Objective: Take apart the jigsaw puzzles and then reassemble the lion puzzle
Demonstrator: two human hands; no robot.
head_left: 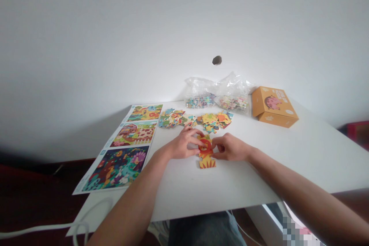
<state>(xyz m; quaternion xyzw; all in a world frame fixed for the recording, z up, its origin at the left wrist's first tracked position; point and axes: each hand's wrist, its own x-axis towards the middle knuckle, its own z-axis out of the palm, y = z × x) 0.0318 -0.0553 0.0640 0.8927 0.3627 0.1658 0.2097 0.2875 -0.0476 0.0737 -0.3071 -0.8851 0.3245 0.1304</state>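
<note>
A few joined jigsaw puzzle pieces (205, 155) lie on the white table in front of me, showing a red and orange lion face above yellow leaf shapes. From the left, my left hand (186, 144) rests on them with its fingers spread, the tips touching the lion piece's top and left side. My right hand (230, 147) is curled at the right edge, with thumb and index finger pinching there; its other fingers are folded in. Just beyond my hands lies a loose heap of puzzle pieces (211, 120), several overlapping.
A sheet with three printed pictures (131, 134) lies at the left, overhanging the table edge. Two clear plastic bags (201, 90) of pieces stand against the wall. An orange box (273, 105) sits at the back right. A white cable (43, 228) loops at the lower left.
</note>
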